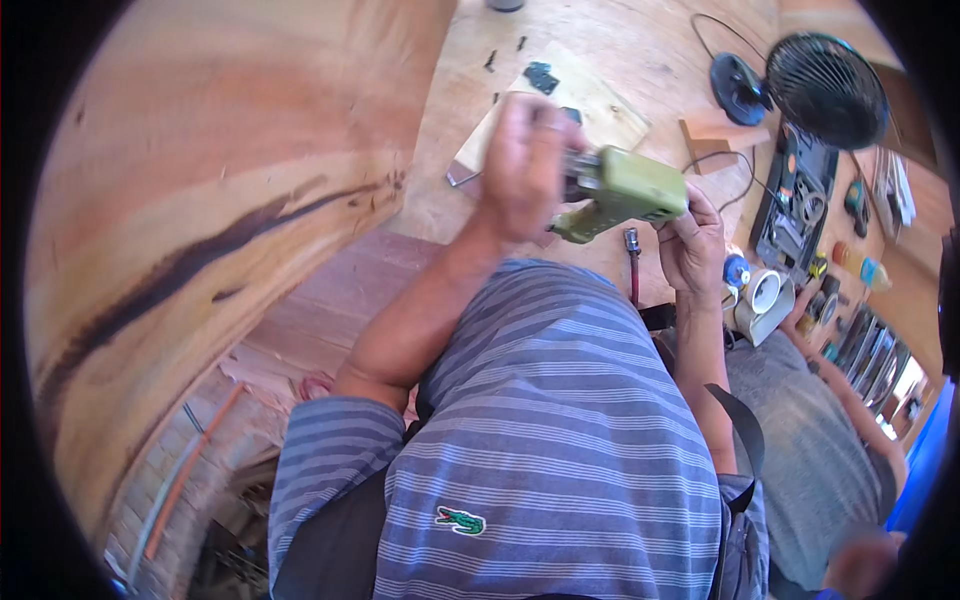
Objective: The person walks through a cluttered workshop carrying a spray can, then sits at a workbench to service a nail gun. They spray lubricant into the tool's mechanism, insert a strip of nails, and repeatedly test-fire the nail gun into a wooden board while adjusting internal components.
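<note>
From my remote feed, the far left shows a large tan wooden panel with a dark streak (230,200). A green crocodile emblem (461,520) marks the blue-grey striped shirt. The blurred left hand (525,160) is curled at the metal front of an olive-green, block-bodied power tool (638,188); I cannot tell whether it is closed there. The tool is raised just in front of the shirt, near a pale flat wooden board (602,105). I see the right hand (692,245) clamped on the tool's rear, its fingers and thumb against it. Farther right stand 1 round black fan (825,90) and 1 long black tool tray (768,235).
</note>
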Action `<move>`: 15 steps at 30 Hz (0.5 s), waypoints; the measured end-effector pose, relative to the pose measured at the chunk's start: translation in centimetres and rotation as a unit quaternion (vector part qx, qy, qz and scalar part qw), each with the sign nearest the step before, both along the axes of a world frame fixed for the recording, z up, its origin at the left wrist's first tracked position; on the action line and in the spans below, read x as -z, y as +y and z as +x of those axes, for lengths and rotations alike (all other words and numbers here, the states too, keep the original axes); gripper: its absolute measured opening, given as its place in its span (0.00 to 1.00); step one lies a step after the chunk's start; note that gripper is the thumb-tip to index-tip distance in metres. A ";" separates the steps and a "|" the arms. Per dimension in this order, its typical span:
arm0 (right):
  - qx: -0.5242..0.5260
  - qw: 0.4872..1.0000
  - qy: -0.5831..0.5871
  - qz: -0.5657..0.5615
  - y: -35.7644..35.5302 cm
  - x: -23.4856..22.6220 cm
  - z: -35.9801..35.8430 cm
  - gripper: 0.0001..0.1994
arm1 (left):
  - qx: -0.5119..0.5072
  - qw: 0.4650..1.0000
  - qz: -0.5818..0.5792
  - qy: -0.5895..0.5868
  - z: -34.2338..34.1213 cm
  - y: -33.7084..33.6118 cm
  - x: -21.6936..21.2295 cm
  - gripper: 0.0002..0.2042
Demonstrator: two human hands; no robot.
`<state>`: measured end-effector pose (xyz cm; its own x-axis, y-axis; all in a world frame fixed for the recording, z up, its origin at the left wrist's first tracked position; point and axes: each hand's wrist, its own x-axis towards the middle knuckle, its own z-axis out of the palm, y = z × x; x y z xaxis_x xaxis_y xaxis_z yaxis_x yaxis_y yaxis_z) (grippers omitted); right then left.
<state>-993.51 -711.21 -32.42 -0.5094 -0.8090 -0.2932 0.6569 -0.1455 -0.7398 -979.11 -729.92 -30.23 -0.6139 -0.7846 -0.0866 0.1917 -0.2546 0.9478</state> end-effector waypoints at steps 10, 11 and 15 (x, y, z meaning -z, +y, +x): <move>0.005 0.800 0.599 -0.028 -4.8 -14.6 2.9 0.19 | 0.006 0.977 0.180 0.113 4.8 -5.5 -1.1 0.12; 0.009 0.802 0.596 -0.040 -4.6 -14.8 3.0 0.19 | -0.012 0.968 0.222 0.113 4.8 -5.6 -1.4 0.10; 0.007 0.820 0.571 -0.048 -3.4 -16.4 3.2 0.22 | 0.032 0.922 0.351 0.159 3.7 -5.2 -2.5 0.09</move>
